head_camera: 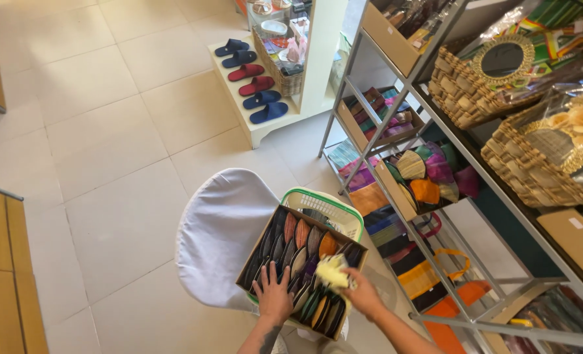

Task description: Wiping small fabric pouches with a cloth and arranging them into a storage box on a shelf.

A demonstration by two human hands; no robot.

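I am sorting through a cardboard box of small woven pouches in many colours, which is sitting on a white-covered chair over a green basket. My left hand is lying flat and open on the dark pouches at the box's near-left edge, steadying them. My right hand is closing around a yellow pouch above the near-right corner. The next move, I judge, calls for lifting it clear without disturbing its neighbours.
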